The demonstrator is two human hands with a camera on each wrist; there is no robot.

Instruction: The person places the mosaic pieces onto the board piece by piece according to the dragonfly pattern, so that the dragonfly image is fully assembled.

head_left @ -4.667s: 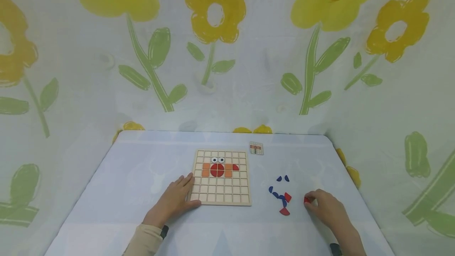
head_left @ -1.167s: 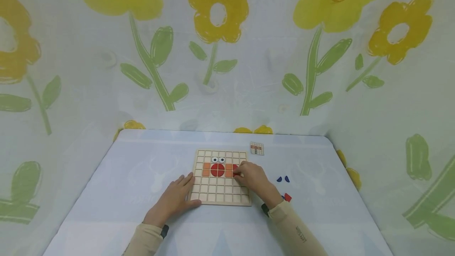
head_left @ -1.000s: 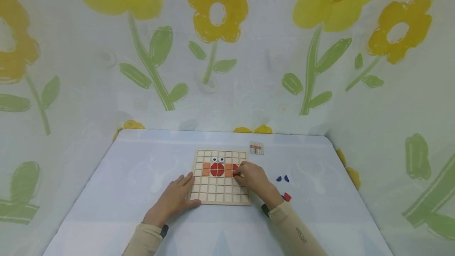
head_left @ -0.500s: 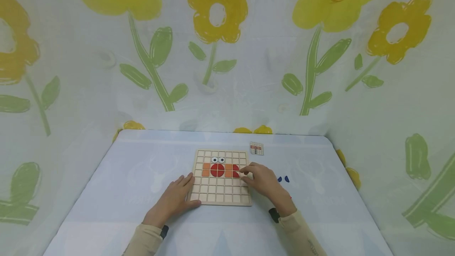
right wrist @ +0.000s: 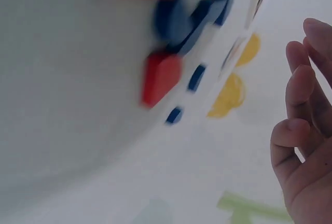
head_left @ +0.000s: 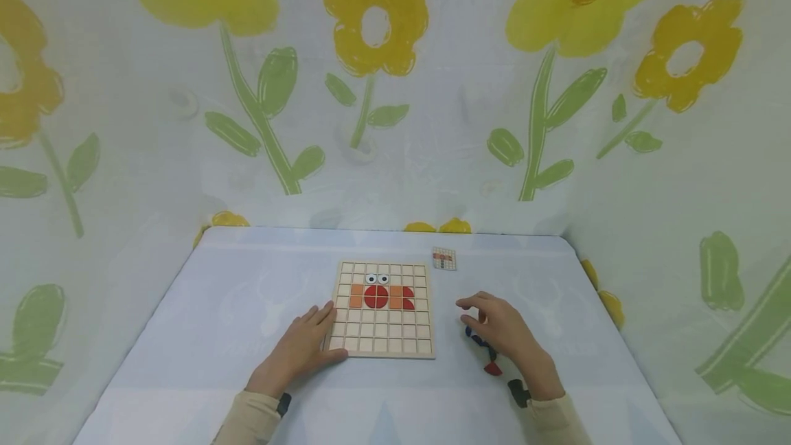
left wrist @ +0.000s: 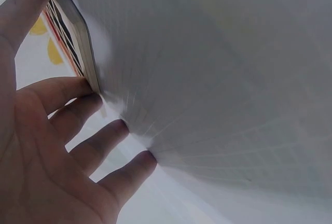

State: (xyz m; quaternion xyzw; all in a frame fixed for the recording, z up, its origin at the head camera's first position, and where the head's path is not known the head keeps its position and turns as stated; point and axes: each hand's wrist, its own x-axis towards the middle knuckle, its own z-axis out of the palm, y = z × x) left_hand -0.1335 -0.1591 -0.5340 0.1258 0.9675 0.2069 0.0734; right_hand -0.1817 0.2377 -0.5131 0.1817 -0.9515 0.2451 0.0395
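A wooden grid board [head_left: 383, 345] lies mid-table, bearing two eye tiles [head_left: 377, 279], a red circle [head_left: 375, 297], orange tiles [head_left: 356, 296] and two red quarter-circle pieces [head_left: 408, 298] at the right. My left hand [head_left: 303, 342] rests along the board's left edge, thumb at its near corner; the left wrist view shows fingertips at the board's side. Off the board's right side, my right hand [head_left: 503, 328] hovers over loose pieces, its fingers loosely bent around nothing. Below it show a red piece [head_left: 492, 369] and blue pieces [head_left: 492, 351]; the hand hides others.
A small pattern card [head_left: 444, 258] lies beyond the board's far right corner. In the right wrist view, blue pieces [right wrist: 196, 78] and a red piece [right wrist: 162, 76] lie scattered on the table. A flower-printed curtain [head_left: 432, 177] stands behind the table.
My right hand carried a red piece from the right onto the board, beside the orange tile, let go of it and drew back right over the loose pieces. The left hand stayed put.
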